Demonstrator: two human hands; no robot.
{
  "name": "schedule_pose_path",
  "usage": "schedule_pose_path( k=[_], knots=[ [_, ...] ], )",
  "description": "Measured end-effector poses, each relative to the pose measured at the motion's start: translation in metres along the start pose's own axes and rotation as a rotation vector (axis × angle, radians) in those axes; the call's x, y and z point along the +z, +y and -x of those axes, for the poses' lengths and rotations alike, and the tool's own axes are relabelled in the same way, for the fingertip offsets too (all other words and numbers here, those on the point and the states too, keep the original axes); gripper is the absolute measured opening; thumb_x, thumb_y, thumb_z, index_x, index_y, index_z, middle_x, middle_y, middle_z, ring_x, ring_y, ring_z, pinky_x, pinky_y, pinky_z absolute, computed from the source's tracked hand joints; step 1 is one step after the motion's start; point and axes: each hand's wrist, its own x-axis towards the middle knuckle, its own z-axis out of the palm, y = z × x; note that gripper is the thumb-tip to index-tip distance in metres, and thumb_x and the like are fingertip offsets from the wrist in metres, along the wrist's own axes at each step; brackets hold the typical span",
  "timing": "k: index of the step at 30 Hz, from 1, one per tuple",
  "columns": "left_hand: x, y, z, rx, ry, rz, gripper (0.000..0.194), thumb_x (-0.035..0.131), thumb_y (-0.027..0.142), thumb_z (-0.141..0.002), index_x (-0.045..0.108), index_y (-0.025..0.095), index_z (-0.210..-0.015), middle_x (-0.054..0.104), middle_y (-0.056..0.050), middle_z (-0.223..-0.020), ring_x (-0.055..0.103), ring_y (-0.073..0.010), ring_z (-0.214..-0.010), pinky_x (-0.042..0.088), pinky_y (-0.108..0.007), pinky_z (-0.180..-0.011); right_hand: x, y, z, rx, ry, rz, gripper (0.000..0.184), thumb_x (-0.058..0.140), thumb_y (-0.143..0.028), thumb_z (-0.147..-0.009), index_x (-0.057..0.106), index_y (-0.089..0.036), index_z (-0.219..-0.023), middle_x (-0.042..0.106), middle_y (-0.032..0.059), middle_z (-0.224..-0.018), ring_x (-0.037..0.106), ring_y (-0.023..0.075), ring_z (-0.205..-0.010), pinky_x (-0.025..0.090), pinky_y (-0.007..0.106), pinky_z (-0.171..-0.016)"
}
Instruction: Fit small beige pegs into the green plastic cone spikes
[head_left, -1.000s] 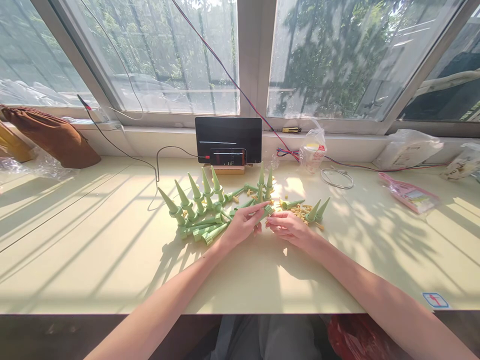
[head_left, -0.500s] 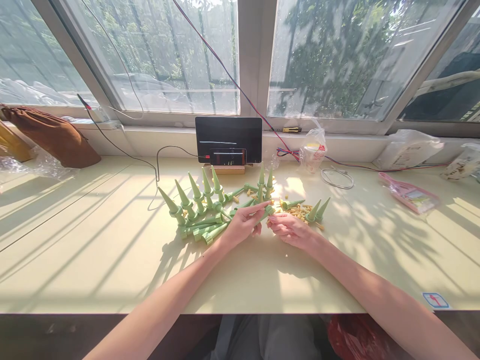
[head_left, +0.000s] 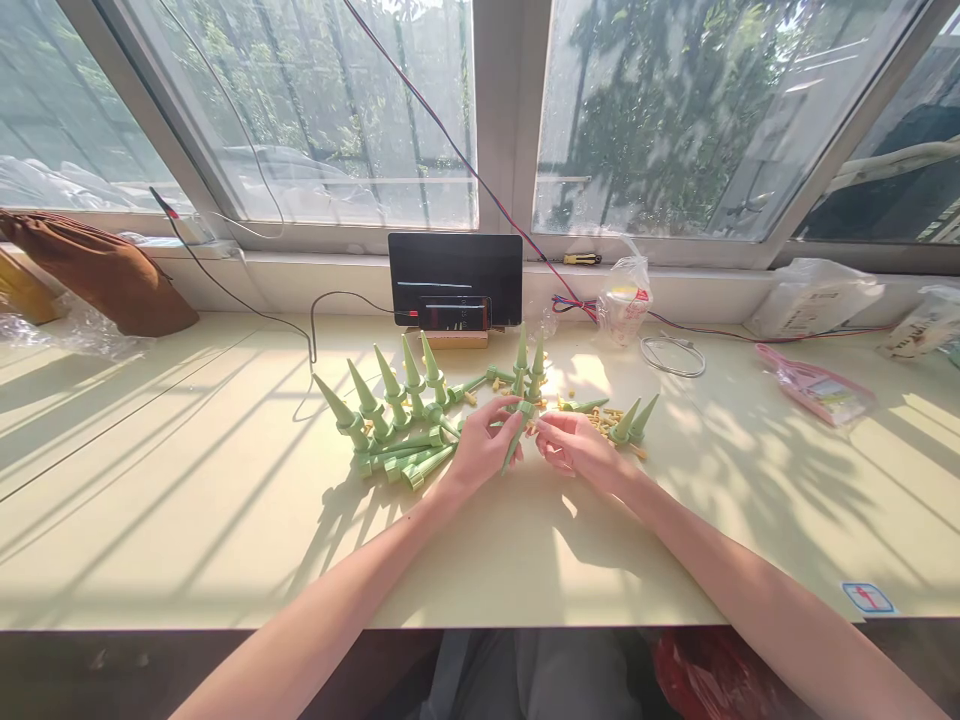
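Note:
My left hand (head_left: 478,446) is closed around a green plastic spike (head_left: 514,440), whose pointed end slants down and whose collared end is up. Close by on the right, my right hand (head_left: 576,446) has its fingers pinched together near the collar; what they hold, if anything, is too small to make out. Several green spikes (head_left: 390,388) stand point up to the left, with others lying flat (head_left: 426,466) in front of them. Two more upright spikes (head_left: 640,420) are right of my right hand, beside a heap of small yellow pegs (head_left: 609,418).
Behind the spikes, a black tablet (head_left: 454,265) leans with a phone (head_left: 454,314) before it. A bagged cup (head_left: 624,300), a coiled cable (head_left: 673,356) and a pink dustpan-like item (head_left: 816,386) lie right. A brown bag (head_left: 112,275) is at far left.
The green spike in my left hand has turned from slanting up to the right to pointing down. My right hand has risen slightly and stays pinched beside the collar.

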Motion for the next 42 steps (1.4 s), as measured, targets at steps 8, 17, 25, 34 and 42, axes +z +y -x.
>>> schedule_pose_path(
  k=[8,17,25,34,42],
  knots=[
    [0.002,0.006,0.001,-0.04,0.047,0.059,0.038,0.064,0.049,-0.085,0.06,0.018,-0.108,0.062,0.0,-0.073,0.059,-0.0113,-0.043,0.042,-0.02,-0.033,0.005,0.009,0.001,-0.314,0.183,0.524,0.021,0.059,-0.037,-0.091,0.062,-0.019,-0.102,0.061,0.0014,-0.075,0.056,0.0125,-0.055,0.048,0.028,-0.053],
    [0.002,0.005,0.003,-0.044,0.019,0.027,0.038,0.061,0.05,-0.086,0.06,0.019,-0.108,0.06,0.0,-0.07,0.059,-0.0121,-0.046,0.04,-0.02,-0.032,0.0,0.013,-0.002,-0.457,0.211,0.754,0.018,0.055,-0.032,-0.094,0.063,-0.02,-0.084,0.058,0.0002,-0.068,0.051,0.0124,-0.055,0.044,0.027,-0.055],
    [0.002,0.002,0.005,-0.034,-0.011,-0.031,0.036,0.058,0.048,-0.089,0.058,0.02,-0.111,0.058,0.002,-0.067,0.057,-0.0117,-0.045,0.042,-0.021,-0.037,-0.002,0.018,-0.003,-0.437,0.217,0.771,0.024,0.058,-0.033,-0.093,0.061,-0.019,-0.073,0.052,-0.0016,-0.058,0.049,0.0126,-0.052,0.041,0.026,-0.054],
    [0.0,0.001,0.006,0.005,-0.068,-0.043,0.037,0.056,0.049,-0.09,0.056,0.021,-0.113,0.059,0.001,-0.082,0.058,-0.0095,-0.045,0.039,-0.021,-0.037,0.002,0.017,0.0,-0.332,0.233,0.592,0.022,0.063,-0.027,-0.086,0.058,-0.019,-0.066,0.049,-0.0046,-0.048,0.049,0.0121,-0.043,0.04,0.026,-0.048],
    [-0.002,-0.006,0.006,0.044,-0.092,-0.062,0.04,0.054,0.052,-0.09,0.056,0.022,-0.116,0.062,-0.002,-0.088,0.057,-0.0092,-0.045,0.042,-0.022,-0.041,0.005,0.004,0.006,-0.136,0.124,0.357,0.033,0.065,-0.045,-0.086,0.061,-0.019,-0.066,0.05,-0.0047,-0.043,0.042,0.0096,-0.034,0.033,0.025,-0.041]
  ],
)
